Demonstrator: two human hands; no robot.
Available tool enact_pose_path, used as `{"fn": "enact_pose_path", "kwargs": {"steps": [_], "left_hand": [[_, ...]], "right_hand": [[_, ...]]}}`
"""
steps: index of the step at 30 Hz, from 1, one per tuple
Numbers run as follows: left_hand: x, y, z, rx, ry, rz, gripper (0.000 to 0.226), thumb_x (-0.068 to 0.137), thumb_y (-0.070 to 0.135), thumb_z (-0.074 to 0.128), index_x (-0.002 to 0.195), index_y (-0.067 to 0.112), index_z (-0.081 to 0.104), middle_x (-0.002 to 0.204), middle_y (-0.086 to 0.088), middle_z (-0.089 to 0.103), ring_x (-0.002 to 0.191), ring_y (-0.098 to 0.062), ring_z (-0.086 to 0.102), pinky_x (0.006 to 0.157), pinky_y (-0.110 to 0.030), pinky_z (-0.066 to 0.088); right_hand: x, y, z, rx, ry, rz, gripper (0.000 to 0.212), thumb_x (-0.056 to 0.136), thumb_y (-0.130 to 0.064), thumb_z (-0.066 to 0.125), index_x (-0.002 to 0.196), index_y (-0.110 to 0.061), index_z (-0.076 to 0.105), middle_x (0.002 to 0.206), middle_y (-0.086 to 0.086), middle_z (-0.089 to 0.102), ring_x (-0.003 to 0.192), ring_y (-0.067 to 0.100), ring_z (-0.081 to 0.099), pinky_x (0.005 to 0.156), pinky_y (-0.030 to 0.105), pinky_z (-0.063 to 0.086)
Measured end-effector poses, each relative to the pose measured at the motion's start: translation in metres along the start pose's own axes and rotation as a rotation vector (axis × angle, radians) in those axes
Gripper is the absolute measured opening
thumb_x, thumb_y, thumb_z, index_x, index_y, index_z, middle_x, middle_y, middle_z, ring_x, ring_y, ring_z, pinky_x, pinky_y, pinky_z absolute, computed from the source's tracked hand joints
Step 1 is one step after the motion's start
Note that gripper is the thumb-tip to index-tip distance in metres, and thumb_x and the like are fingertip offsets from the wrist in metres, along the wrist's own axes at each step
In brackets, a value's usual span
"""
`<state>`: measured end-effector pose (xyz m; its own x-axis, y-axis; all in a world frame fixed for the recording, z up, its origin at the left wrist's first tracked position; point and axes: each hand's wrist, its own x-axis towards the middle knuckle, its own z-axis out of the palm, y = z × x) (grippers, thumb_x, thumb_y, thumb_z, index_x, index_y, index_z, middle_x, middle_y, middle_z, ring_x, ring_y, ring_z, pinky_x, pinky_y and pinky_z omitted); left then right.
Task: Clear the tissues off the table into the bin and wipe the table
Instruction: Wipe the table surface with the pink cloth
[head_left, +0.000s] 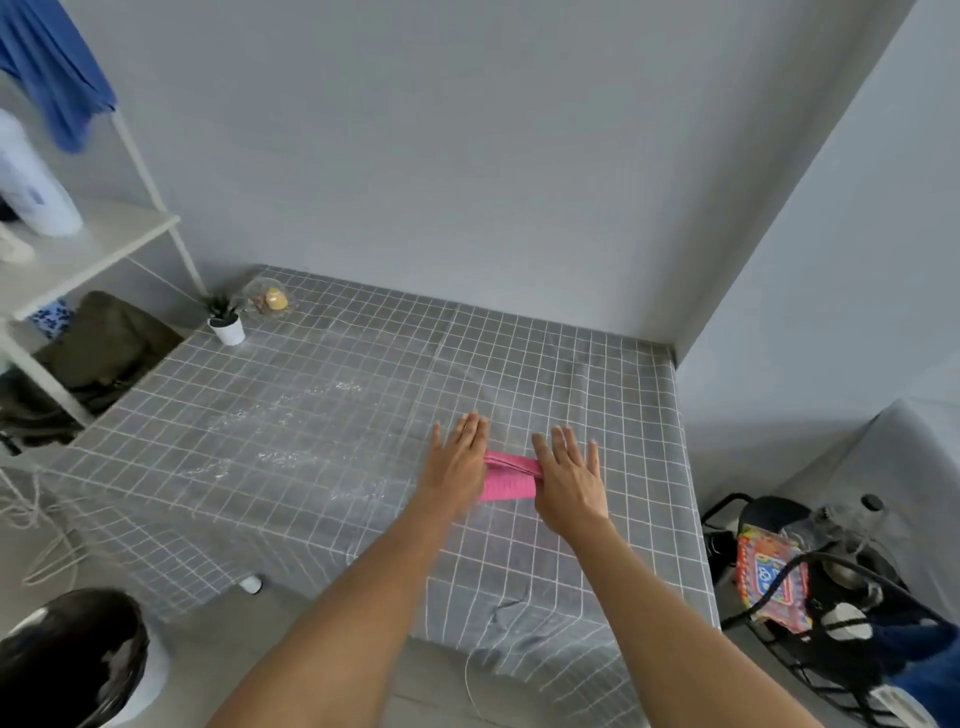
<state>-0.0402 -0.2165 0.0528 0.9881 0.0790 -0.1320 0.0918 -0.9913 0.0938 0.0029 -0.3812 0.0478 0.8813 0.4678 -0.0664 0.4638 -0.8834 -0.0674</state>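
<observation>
While both hands lie flat (fingers straight), left hand (457, 460) and right hand (571, 475) press the pink cloth (506, 475).

text: none legible | colourful packet (772, 582): print too blurred to read

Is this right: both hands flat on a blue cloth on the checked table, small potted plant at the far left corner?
Not quite. The cloth is pink, not blue, as the head view shows. The rest holds: the left hand and the right hand lie flat on it on the checked table, and the potted plant stands at the far left corner.
</observation>
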Motion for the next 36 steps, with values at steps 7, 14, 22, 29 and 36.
{"fn": "enact_pose_path", "kwargs": {"steps": [7,14,22,29,36], "left_hand": [[-0.035,-0.092,-0.019,0.02,0.025,-0.056,0.065,0.102,0.024,0.035,0.152,0.004,-0.001,0.162,-0.012,-0.001,0.15,-0.025,0.0,0.12,-0.053,0.003],[-0.074,-0.2,-0.027,0.036,0.017,-0.133,0.061,0.103,0.019,0.031,0.152,0.005,-0.001,0.162,-0.011,-0.003,0.15,-0.023,-0.001,0.12,-0.053,0.003],[-0.116,-0.311,-0.015,0.064,-0.024,-0.199,0.065,0.102,0.026,0.036,0.152,0.005,0.0,0.162,-0.011,0.002,0.15,-0.024,0.003,0.12,-0.053,0.006],[-0.129,-0.372,-0.012,0.071,-0.043,-0.266,0.06,0.103,0.025,0.028,0.153,0.009,-0.002,0.162,-0.007,0.0,0.15,-0.02,0.001,0.119,-0.052,0.006],[-0.1,-0.404,-0.014,0.063,-0.067,-0.276,0.067,0.101,0.024,0.037,0.152,0.007,-0.002,0.162,-0.009,-0.004,0.15,-0.022,-0.001,0.119,-0.052,0.008]], "right_hand": [[0.022,-0.094,-0.008,0.012,0.019,-0.059,0.061,0.101,-0.024,0.038,0.153,-0.018,0.006,0.162,0.01,-0.002,0.148,0.026,-0.011,0.119,0.05,-0.007],[0.04,-0.208,-0.003,0.016,0.002,-0.119,0.061,0.102,-0.026,0.035,0.153,-0.018,0.004,0.161,0.011,-0.003,0.148,0.026,-0.012,0.118,0.049,-0.009],[0.051,-0.323,0.017,0.066,-0.067,-0.161,0.062,0.101,-0.024,0.037,0.153,-0.02,0.003,0.161,0.011,-0.005,0.148,0.027,-0.012,0.117,0.05,-0.008],[0.072,-0.384,0.024,0.071,-0.128,-0.22,0.06,0.102,-0.026,0.034,0.154,-0.021,0.004,0.161,0.01,-0.004,0.148,0.027,-0.012,0.117,0.05,-0.008],[0.116,-0.401,0.034,0.069,-0.173,-0.269,0.06,0.102,-0.028,0.036,0.154,-0.023,0.006,0.161,0.011,-0.004,0.148,0.028,-0.011,0.118,0.051,-0.005]]}}
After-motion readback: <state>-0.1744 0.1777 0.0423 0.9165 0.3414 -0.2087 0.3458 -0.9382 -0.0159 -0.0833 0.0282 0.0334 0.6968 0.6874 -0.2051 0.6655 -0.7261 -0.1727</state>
